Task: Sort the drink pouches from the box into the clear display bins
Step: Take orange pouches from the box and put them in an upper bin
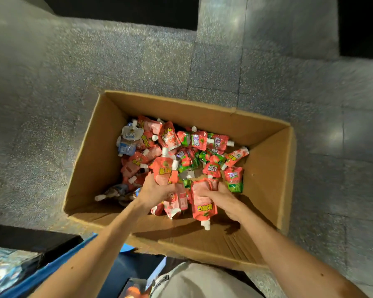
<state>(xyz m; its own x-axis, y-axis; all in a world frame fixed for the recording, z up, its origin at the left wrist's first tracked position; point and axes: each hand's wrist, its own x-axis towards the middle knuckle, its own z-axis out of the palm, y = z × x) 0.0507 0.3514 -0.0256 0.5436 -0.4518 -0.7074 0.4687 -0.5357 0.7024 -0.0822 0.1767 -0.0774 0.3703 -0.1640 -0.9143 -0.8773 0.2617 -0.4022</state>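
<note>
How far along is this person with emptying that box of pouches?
Done: unclear, no bins in view, though the brown cardboard box shows some bare floor. In hand: the left hand and right hand each grip red spouted drink pouches. Left: a large pile of red, green-trimmed and blue pouches.

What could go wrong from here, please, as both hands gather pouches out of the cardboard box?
1. The left hand grips a bundle of red pouches at once; the lowest hang loose and may slip from that grip.
2. The right hand holds a red pouch by its body with the spout down, so it could slide out.
3. Green-trimmed pouches and a blue-and-white pouch lie mixed in the cardboard box; handfuls may carry the wrong kind along.
</note>
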